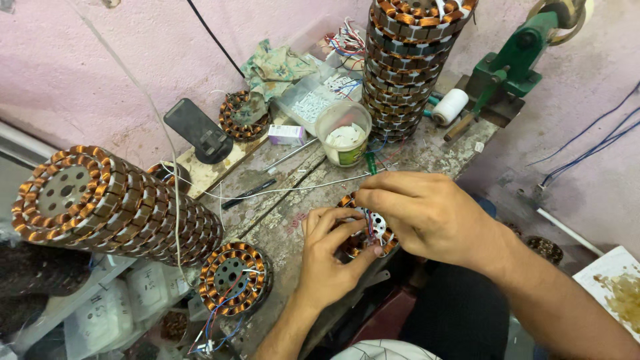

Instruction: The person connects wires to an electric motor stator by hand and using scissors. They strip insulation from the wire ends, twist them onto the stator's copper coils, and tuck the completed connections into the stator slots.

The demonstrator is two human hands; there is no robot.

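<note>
Left stack: a long stack of copper-wound rings [113, 207] lies tipped over at the left edge of the bench, its open end facing the camera.
Loose ring: one more wound ring [233, 277] lies flat near the bench's front edge, just right of that stack, with red and blue wires trailing off it.
Left hand: the left hand [330, 257] reaches up from below; its fingers [333, 220] curl closed around the near and left side of the small wound ring, thumb pressed along its lower rim.
Small wound ring: the small wound ring [373, 230] lies on the bench between the two hands, mostly covered by them; only a bit of its copper coils and pale centre plate shows.
Right hand: the right hand [427, 213] comes in from the right and lies over the ring's top; its fingertips are pinched together at the ring's upper left edge, near thin wires.
Bench: the worn wooden bench [280, 227] has flaking paint; a thin white wire [293, 189] runs across it.
Back of bench: a black holder [199, 130], a small box [287, 135], a plastic tub [344, 133] and a tall upright stack of rings [408, 63].
Far right: a spool of white thread [450, 107] beside a green metal tool [510, 70].
Room: a pink wall [100, 60] behind and to the right.
</note>
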